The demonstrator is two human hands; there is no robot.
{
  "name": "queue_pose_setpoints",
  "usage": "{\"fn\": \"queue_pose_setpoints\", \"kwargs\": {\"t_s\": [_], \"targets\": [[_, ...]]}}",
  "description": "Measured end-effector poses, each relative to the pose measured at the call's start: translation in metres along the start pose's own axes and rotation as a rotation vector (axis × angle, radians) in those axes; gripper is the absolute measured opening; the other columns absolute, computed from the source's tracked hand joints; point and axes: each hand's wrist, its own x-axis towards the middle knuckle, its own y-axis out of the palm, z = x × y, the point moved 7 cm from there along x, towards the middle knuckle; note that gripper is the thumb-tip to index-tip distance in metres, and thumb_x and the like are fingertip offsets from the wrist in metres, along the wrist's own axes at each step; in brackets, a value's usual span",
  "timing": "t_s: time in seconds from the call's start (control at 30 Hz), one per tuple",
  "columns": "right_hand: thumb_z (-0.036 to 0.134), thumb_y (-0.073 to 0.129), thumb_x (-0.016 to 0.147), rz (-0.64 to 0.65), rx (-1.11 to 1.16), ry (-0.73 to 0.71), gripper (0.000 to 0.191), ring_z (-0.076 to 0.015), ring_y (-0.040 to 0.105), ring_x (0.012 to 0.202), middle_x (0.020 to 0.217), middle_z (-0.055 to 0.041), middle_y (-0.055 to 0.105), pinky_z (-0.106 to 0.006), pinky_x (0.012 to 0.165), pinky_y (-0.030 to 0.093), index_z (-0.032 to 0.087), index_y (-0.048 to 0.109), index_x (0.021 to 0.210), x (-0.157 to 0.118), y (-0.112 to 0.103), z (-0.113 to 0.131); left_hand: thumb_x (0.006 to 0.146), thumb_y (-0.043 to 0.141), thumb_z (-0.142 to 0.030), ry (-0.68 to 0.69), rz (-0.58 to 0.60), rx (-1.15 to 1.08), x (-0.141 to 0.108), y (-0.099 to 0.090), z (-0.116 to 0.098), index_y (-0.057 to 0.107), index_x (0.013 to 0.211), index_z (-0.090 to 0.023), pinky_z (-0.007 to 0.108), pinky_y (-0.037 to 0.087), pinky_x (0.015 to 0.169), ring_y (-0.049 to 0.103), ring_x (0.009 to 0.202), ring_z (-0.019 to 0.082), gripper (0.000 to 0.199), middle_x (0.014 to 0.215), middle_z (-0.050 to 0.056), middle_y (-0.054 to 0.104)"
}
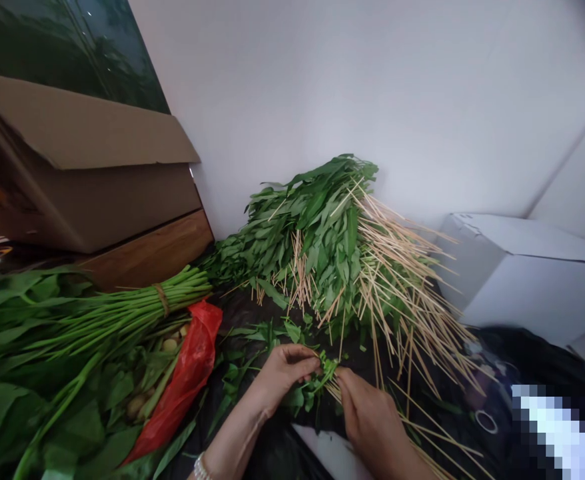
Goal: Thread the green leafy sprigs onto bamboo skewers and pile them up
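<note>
Head view, wall (332,100): rising beyond the fingers (306,366).
Leafy pile (292,227): lying beyond the fingers, pale sticks (397,250) projecting mainly from its right side.
Cardboard box (122,207): standing beyond and left of the fingers.
White box (547,287): sitting beyond and right of the fingers.
Tied stalk bundle (122,317): lying left of the fingers, a band (161,300) encircling the stalks.
Red bag (187,373): lying between the bundle's leaves and the left fingers.
Right hand (372,413): closing thumb and fingers on the sprig's right side.
Left hand (285,373): pinching the sprig's left side, thumb against forefinger.
Leafy sprig (328,367): spanning between both sets of fingertips.
Bracelet (201,469): circling the wrist, behind the left fingers.
</note>
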Motion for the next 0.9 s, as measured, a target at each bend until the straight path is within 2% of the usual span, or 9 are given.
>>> {"fn": "queue_pose_setpoints", "kwargs": {"t_s": [0.17,0.33,0.37,0.43,0.53,0.63,0.7,0.77,0.9], "targets": [[0.018,0.025,0.096,-0.018,0.003,-0.028,0.027,-0.0174,0.07,0.069,0.075,-0.0019,0.068,-0.024,0.059,0.042,0.022,0.051,0.091,0.0,-0.001,0.001,0.06,0.084,-0.036,0.077,0.014,0.001,0.001,-0.001,-0.004,0.072,0.069,-0.014,0.018,0.038,0.057,0.051,0.058,0.008,0.027,0.066,0.001,0.065],[0.015,0.023,0.094,-0.071,-0.077,-0.078,0.025,-0.0162,0.067,0.059,0.068,0.0014,0.064,-0.026,0.052,0.035,0.023,0.047,0.09,-0.003,0.0,0.003,0.063,0.08,-0.045,0.08,0.081,0.062,0.002,-0.005,-0.004,0.072,0.072,-0.013,0.018,0.03,0.049,0.041,0.05,0.005,0.034,0.061,-0.001,0.06],[0.014,0.023,0.094,-0.079,-0.096,-0.095,0.024,-0.0158,0.065,0.055,0.066,0.0022,0.063,-0.026,0.05,0.033,0.023,0.046,0.09,-0.003,0.0,0.005,0.067,0.075,-0.05,0.089,0.06,0.083,0.002,-0.011,-0.008,0.072,0.074,-0.013,0.019,0.028,0.047,0.039,0.049,0.005,0.038,0.06,-0.001,0.059],[0.014,0.025,0.093,-0.091,-0.131,-0.143,0.022,-0.0151,0.063,0.049,0.062,0.0032,0.061,-0.027,0.048,0.03,0.023,0.044,0.088,-0.003,-0.002,0.011,0.076,0.063,-0.056,0.135,-0.058,0.141,0.003,-0.03,-0.023,0.072,0.08,-0.012,0.019,0.026,0.046,0.038,0.047,0.006,0.045,0.058,-0.001,0.057],[0.013,0.027,0.092,-0.109,-0.197,-0.221,0.019,-0.0141,0.06,0.045,0.06,0.0028,0.06,-0.027,0.046,0.027,0.023,0.043,0.087,-0.004,-0.006,0.021,0.077,0.064,-0.046,0.256,-0.243,0.405,0.003,-0.054,-0.055,0.072,0.087,-0.014,0.021,0.035,0.052,0.047,0.054,0.01,0.034,0.066,0.002,0.063],[0.009,0.026,0.089,-0.125,-0.255,-0.265,0.022,-0.0143,0.057,0.042,0.059,0.0018,0.06,-0.028,0.045,0.024,0.023,0.043,0.085,-0.006,-0.007,0.028,0.07,0.069,-0.025,0.35,-0.234,0.877,0.009,-0.047,-0.07,0.074,0.093,-0.02,0.026,0.044,0.069,0.059,0.074,0.016,0.025,0.089,0.005,0.068],[0.007,0.026,0.087,-0.128,-0.267,-0.268,0.024,-0.0145,0.056,0.041,0.057,0.0017,0.059,-0.029,0.045,0.023,0.023,0.043,0.083,-0.007,-0.005,0.03,0.067,0.069,-0.021,0.357,-0.19,1.107,0.017,-0.037,-0.064,0.073,0.1,-0.023,0.028,0.046,0.079,0.062,0.088,0.02,0.033,0.104,0.006,0.067],[0.006,0.027,0.086,-0.135,-0.265,-0.253,0.024,-0.0145,0.055,0.041,0.057,0.0015,0.058,-0.03,0.046,0.023,0.024,0.042,0.081,-0.008,-0.003,0.029,0.067,0.07,-0.021,0.321,-0.145,1.243,0.026,-0.029,-0.053,0.071,0.105,-0.024,0.028,0.046,0.085,0.062,0.098,0.022,0.038,0.11,0.006,0.066],[0.009,0.032,0.085,-0.135,-0.245,-0.234,0.018,-0.0137,0.054,0.043,0.058,0.0011,0.058,-0.029,0.047,0.023,0.023,0.043,0.08,-0.011,0.004,0.027,0.071,0.065,-0.015,0.237,-0.137,1.356,0.033,-0.034,-0.044,0.072,0.099,-0.027,0.026,0.047,0.081,0.064,0.094,0.021,0.032,0.099,0.003,0.071]]}}
